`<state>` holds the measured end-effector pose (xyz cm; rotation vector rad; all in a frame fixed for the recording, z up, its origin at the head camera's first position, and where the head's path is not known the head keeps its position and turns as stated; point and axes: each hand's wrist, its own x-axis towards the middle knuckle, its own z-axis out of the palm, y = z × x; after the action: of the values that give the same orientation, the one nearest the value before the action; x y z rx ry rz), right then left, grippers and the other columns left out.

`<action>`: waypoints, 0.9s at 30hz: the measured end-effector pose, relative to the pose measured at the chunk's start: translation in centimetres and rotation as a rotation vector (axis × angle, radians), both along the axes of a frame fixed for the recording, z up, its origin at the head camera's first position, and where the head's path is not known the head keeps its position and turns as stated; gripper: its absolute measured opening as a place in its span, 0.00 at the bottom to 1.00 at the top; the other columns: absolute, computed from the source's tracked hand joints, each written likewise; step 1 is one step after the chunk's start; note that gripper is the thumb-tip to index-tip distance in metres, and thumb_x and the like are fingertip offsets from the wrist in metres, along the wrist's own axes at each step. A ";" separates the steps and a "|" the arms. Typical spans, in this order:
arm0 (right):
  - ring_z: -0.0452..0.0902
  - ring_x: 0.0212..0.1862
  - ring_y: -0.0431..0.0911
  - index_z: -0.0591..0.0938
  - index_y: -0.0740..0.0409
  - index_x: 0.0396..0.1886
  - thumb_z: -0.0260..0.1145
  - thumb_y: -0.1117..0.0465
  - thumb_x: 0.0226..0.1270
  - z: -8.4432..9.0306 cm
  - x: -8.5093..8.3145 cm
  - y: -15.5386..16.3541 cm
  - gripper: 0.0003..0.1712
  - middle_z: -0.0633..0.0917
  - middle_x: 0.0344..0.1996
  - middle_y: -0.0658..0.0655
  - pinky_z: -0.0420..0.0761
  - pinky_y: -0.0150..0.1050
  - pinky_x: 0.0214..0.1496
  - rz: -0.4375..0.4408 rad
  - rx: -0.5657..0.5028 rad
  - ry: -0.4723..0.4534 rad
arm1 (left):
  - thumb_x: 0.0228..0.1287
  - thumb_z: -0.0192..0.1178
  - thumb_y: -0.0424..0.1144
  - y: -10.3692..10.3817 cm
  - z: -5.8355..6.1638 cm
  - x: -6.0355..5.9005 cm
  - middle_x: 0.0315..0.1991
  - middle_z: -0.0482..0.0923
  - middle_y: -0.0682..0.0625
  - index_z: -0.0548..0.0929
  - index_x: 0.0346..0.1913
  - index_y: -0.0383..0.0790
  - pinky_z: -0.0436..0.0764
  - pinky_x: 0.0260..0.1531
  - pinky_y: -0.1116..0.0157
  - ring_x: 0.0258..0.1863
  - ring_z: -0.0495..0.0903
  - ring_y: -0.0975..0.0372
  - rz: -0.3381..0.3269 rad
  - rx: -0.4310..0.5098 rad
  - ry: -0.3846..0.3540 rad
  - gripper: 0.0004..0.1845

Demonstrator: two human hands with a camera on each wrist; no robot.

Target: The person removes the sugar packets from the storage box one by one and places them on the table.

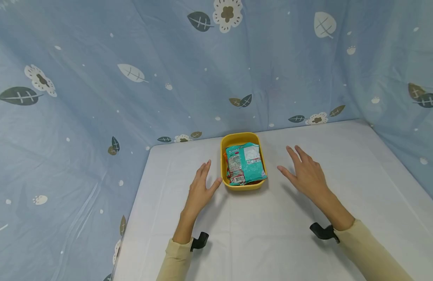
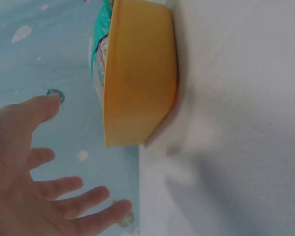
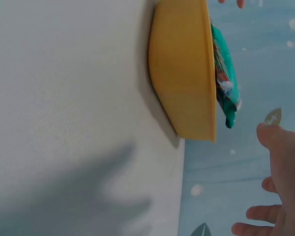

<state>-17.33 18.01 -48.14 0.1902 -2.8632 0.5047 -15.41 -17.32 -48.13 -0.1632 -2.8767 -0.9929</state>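
Note:
A yellow plastic bin point(image 1: 243, 187) stands on the white table near its back edge. Inside lies a teal snack packet point(image 1: 253, 166), printed side up, its top level with the rim; other packaging peeks out beneath it. My left hand point(image 1: 198, 191) hovers just left of the bin, fingers spread and thumb toward the rim. To the right, farther off, my right hand point(image 1: 307, 175) is held above the table with its fingers apart. Both wrist views show the bin's side wall point(image 2: 140, 73) with the palms empty.
The white tabletop point(image 1: 258, 238) extends around the bin. Blue curtain point(image 1: 188, 89) with leaf and flower prints hangs close behind the bin and along the left and right sides. Black wrist mounts point(image 1: 323, 231) sit at both sleeve cuffs.

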 end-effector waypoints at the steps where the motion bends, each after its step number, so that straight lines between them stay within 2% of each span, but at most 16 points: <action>1: 0.64 0.67 0.70 0.57 0.53 0.77 0.58 0.36 0.68 0.1 0.0 -0.1 0.46 0.61 0.73 0.70 0.70 0.73 0.57 0.000 -0.004 -0.008 | 0.65 0.57 0.62 0.0 0.1 0.0 0.77 0.56 0.45 0.54 0.78 0.59 0.71 0.63 0.37 0.71 0.65 0.44 -0.003 0.010 0.000 0.41; 10: 0.67 0.63 0.71 0.56 0.54 0.77 0.57 0.37 0.69 0.6 -0.2 -0.7 0.45 0.62 0.71 0.71 0.76 0.71 0.51 0.007 -0.014 -0.065 | 0.65 0.60 0.59 0.3 -0.1 -0.5 0.74 0.62 0.45 0.60 0.76 0.54 0.73 0.63 0.42 0.71 0.66 0.47 -0.021 0.043 0.008 0.40; 17: 0.70 0.61 0.69 0.58 0.54 0.76 0.60 0.40 0.68 0.6 -0.6 -1.0 0.44 0.64 0.69 0.71 0.80 0.68 0.47 0.004 -0.031 -0.084 | 0.64 0.61 0.57 0.3 -0.5 -1.1 0.72 0.65 0.47 0.64 0.74 0.52 0.83 0.52 0.49 0.63 0.75 0.50 -0.032 0.095 -0.001 0.38; 21: 0.73 0.58 0.68 0.60 0.55 0.75 0.60 0.41 0.69 0.8 -0.7 -1.2 0.43 0.67 0.67 0.72 0.83 0.64 0.44 0.009 -0.035 -0.082 | 0.64 0.62 0.57 0.2 -0.6 -1.5 0.71 0.66 0.45 0.65 0.73 0.50 0.84 0.51 0.49 0.62 0.76 0.48 -0.041 0.135 -0.010 0.37; 27: 0.78 0.50 0.66 0.61 0.55 0.75 0.58 0.40 0.70 1.0 -0.8 -1.4 0.41 0.71 0.63 0.72 0.84 0.61 0.40 0.019 -0.038 -0.073 | 0.63 0.63 0.56 0.1 -0.9 -2.0 0.70 0.66 0.43 0.64 0.74 0.50 0.81 0.55 0.46 0.61 0.77 0.44 -0.059 0.192 -0.046 0.38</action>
<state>-18.16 16.60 -47.17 0.1970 -2.9221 0.5807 -17.45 -17.18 -49.01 -0.2133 -2.8101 -1.2928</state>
